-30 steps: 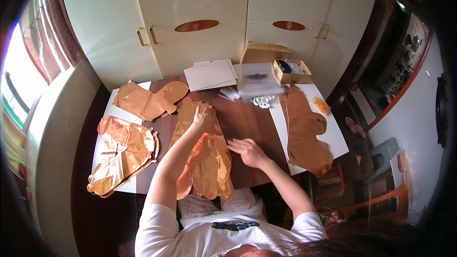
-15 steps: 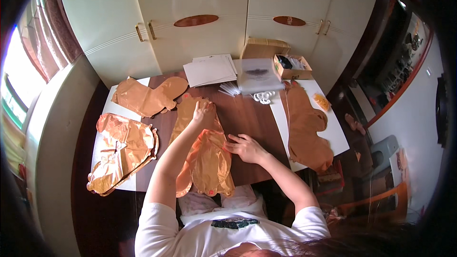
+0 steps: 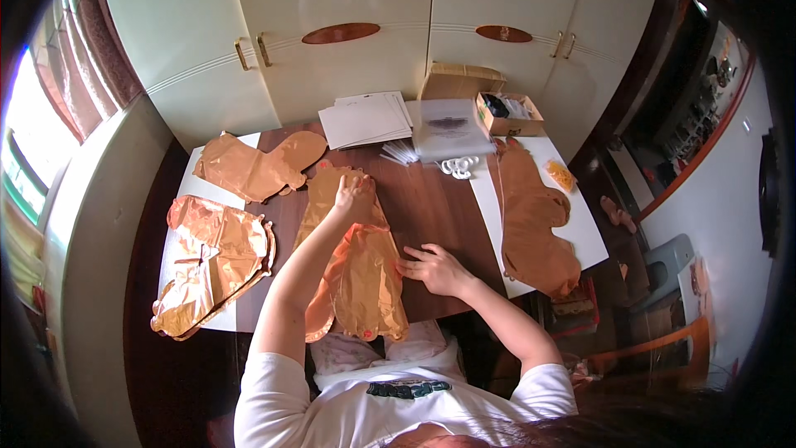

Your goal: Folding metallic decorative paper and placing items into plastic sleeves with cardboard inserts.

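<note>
A flat, deflated copper-coloured foil balloon (image 3: 365, 282) lies lengthwise before me, its near end folded over and reaching the table's front edge. My left hand (image 3: 355, 197) presses on its far part with fingers laid on the foil. Beside the balloon's right edge, my right hand (image 3: 441, 271) is open, fingers spread, the tips close to the foil; whether they touch it I cannot tell. More flat foil balloons lie around: one at the far left (image 3: 257, 168), a shiny folded stack at the near left (image 3: 211, 261), and another at the right (image 3: 531, 224).
Along the back of the brown table (image 3: 431, 216) are white cards (image 3: 365, 122), a clear plastic bag stack (image 3: 452, 129), white ribbon coils (image 3: 458, 167), thin white straws (image 3: 400, 153) and a small open box (image 3: 510, 116). An orange-yellow packet (image 3: 560, 175) lies at right. Cabinets stand behind.
My right hand has shifted slightly right and towards me, its fingers drawn back from the balloon's edge. The left hand stays on the foil at about the same place.
</note>
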A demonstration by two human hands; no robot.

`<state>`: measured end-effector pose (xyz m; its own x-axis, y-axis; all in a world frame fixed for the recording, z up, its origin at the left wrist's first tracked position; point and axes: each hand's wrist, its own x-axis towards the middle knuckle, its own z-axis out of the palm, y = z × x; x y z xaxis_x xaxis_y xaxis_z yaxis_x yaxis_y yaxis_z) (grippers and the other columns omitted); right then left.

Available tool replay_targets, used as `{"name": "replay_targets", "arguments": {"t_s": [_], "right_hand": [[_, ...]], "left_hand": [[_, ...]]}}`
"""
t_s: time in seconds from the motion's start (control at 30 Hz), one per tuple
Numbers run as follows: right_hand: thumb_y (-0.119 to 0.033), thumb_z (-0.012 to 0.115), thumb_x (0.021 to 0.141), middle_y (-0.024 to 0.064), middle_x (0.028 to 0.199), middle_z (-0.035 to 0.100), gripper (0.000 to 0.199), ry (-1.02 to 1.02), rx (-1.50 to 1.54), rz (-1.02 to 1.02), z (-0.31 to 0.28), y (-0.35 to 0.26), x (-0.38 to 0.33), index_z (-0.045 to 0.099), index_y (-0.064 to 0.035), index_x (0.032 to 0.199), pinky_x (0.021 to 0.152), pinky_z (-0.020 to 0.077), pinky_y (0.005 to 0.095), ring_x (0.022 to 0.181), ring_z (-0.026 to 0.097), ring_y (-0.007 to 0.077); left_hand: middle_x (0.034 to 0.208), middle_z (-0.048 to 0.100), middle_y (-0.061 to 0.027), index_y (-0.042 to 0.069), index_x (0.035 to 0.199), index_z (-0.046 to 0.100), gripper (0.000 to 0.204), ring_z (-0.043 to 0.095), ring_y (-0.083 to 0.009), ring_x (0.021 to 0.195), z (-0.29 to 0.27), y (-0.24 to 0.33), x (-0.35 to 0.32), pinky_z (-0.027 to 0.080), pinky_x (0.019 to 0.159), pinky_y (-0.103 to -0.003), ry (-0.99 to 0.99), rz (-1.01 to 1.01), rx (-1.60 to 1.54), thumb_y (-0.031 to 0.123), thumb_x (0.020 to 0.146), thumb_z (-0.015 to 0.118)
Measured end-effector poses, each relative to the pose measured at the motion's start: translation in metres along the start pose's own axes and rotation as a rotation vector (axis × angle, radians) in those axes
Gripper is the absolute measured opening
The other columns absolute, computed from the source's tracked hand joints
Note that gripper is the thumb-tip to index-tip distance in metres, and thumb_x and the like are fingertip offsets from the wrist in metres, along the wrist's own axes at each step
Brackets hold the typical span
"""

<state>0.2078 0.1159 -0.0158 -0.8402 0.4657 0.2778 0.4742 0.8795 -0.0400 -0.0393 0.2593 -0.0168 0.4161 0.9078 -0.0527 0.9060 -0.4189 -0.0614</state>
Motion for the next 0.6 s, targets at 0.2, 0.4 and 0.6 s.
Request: {"name": "replay_targets", "arguments": {"t_s": [0.2,0.4,0.6], "right_hand": [[-0.008,0.049,0.079,-0.0029,0.120,0.060,0.035,0.052,0.030,0.030,0.001,-0.006,-0.004,0.065,-0.0168,0.109,0.099,0.0355,0.0381,0.119,0.050,0.0153],[-0.008,0.048,0.079,-0.0006,0.118,0.061,0.034,0.074,0.060,0.050,0.001,-0.010,-0.005,0.066,-0.0144,0.108,0.099,0.0356,0.0366,0.116,0.053,0.0149],[-0.004,0.048,0.075,0.0002,0.120,0.060,0.040,0.079,0.086,0.089,0.006,-0.011,-0.011,0.065,-0.0131,0.109,0.098,0.0365,0.0377,0.117,0.052,0.0150]], "left_hand": [[0.139,0.037,-0.0152,0.002,0.133,0.039,0.120,0.032,-0.0293,0.129,-0.002,-0.001,0.002,0.016,0.106,-0.057,-0.018,0.006,-0.004,0.081,0.045,0.062],[0.134,0.041,-0.0143,0.006,0.128,0.044,0.104,0.035,-0.0329,0.126,-0.013,-0.001,0.000,0.023,0.102,-0.058,0.027,0.016,0.031,0.076,0.053,0.062],[0.129,0.044,-0.0128,0.010,0.127,0.046,0.097,0.034,-0.0308,0.125,-0.022,0.001,0.005,0.021,0.103,-0.054,0.080,-0.103,-0.098,0.068,0.052,0.069]]}}
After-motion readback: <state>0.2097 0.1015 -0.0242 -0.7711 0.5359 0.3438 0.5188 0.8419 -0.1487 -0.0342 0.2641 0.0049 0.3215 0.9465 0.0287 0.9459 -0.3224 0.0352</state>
